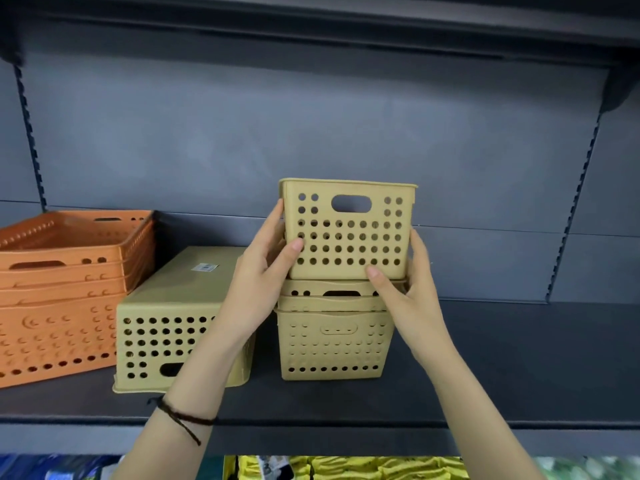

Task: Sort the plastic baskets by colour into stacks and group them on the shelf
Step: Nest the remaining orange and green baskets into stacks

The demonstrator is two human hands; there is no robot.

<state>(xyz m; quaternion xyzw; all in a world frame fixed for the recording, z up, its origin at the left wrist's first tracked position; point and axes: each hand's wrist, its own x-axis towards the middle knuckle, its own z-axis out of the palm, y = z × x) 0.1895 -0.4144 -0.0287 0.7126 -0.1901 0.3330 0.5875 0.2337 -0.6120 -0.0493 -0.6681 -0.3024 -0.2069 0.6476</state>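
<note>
left hand [268, 258] and right hand [403, 284] clasp a tan basket [348, 230] by its sides, thumbs pressed on its front, upright, directly above a tan stack [334, 336] on the dark shelf [519, 358]. whether its base touches the stack cannot be told. an overturned tan basket [173, 317] lies just left; an orange stack [65, 292] stands at far left.

Tan basket [347, 230] upright atop tan stack [332, 341].
</note>
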